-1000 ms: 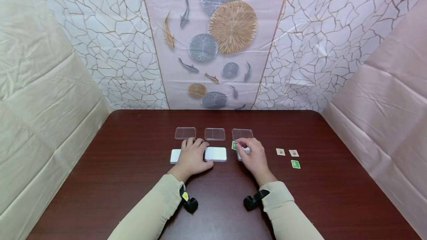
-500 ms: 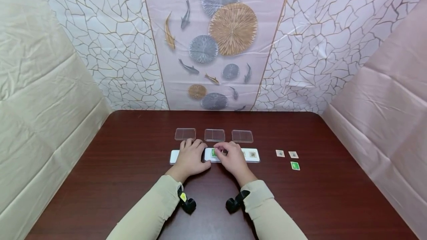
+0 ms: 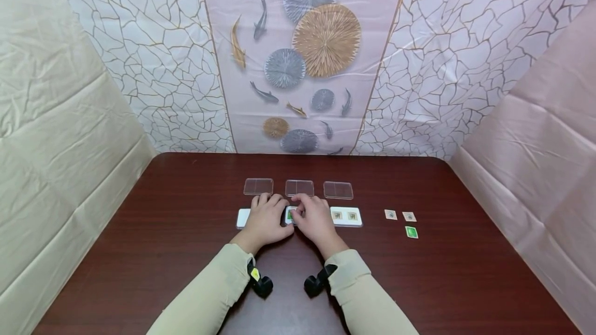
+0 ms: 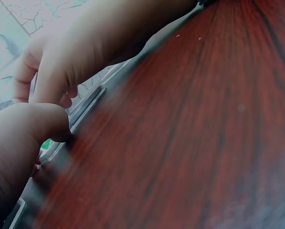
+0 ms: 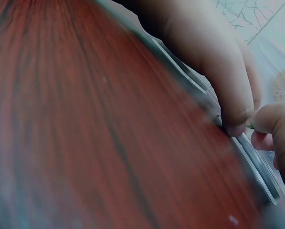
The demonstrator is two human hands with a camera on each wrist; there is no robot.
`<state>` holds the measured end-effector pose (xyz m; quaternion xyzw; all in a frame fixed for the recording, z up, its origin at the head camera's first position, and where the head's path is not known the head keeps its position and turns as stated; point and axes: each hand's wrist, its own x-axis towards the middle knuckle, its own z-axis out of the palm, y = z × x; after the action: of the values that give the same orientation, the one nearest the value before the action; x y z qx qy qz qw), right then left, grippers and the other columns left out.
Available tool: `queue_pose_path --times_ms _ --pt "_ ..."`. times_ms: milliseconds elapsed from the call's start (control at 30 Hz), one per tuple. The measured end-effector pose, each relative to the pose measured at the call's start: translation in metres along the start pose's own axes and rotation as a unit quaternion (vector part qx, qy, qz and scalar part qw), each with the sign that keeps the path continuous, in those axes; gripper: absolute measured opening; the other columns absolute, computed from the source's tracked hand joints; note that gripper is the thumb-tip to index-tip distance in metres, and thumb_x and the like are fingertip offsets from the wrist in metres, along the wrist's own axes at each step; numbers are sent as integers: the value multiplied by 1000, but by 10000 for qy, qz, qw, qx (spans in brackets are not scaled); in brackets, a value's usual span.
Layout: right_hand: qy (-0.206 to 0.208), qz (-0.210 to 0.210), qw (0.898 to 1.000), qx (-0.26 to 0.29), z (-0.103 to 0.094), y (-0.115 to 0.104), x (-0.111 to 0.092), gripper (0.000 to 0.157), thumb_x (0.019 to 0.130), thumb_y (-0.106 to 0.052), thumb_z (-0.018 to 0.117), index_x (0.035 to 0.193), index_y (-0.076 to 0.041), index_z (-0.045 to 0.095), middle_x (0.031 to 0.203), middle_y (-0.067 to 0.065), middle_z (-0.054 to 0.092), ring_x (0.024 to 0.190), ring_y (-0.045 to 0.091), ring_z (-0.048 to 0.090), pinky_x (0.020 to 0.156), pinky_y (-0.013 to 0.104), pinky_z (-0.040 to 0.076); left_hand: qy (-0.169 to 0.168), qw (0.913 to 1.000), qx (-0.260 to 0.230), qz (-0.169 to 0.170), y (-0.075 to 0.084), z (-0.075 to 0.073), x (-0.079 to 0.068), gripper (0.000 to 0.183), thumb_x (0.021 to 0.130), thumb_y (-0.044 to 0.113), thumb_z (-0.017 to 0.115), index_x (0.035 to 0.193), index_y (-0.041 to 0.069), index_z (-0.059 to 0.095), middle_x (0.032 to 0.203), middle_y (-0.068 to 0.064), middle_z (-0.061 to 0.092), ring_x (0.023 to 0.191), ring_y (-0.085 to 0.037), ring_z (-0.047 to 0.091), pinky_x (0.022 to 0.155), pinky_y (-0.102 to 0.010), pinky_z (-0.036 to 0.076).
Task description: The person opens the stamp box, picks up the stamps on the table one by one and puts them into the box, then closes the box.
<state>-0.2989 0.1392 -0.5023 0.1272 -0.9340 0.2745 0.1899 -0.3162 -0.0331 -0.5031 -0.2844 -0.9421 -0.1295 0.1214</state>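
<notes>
My left hand (image 3: 266, 218) grips the left end of the middle white-based case (image 5: 257, 169), its thumb bent at the near corner and index finger at the far side. My right hand (image 3: 315, 224) lies over the same case and covers most of it. Thumb and forefinger pinch a small green stamp-like square (image 3: 289, 215) at the case's left part. Just right stands another case (image 3: 345, 224) with two brownish picture squares (image 3: 353, 216) inside. A third white case (image 3: 242, 218) shows partly beside my left hand.
Three clear plastic lids (image 3: 258, 186) lie in a row behind the cases. To the right on the brown table (image 3: 447, 273) are two pale picture squares (image 3: 390, 214) and a green square (image 3: 412, 232). A patterned cloth (image 3: 298, 112) hangs behind the table.
My right hand has moved left from the right case to the middle one, carrying the green square. The two brownish squares in the right case now show. My left hand has stayed almost still.
</notes>
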Motion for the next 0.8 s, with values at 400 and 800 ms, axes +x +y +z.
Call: queue_pose_path --times_ms 400,800 --pt "-281 -238 9964 -769 -4 -8 2 18 92 -21 73 109 -17 69 70 -12 60 85 19 57 98 47 41 -51 10000 14 -11 -1 1 1 56 81 51 62 126 17 65 128 -2 59 120 -32 44 105 -58 29" --pt "-249 -19 9947 -1002 -1 -7 0 29 89 -28 78 112 -17 64 73 -11 60 83 20 54 94 46 41 -31 10000 71 18 -1 0 0 52 82 49 61 122 17 65 127 -1 59 119 -31 45 104 -57 30"
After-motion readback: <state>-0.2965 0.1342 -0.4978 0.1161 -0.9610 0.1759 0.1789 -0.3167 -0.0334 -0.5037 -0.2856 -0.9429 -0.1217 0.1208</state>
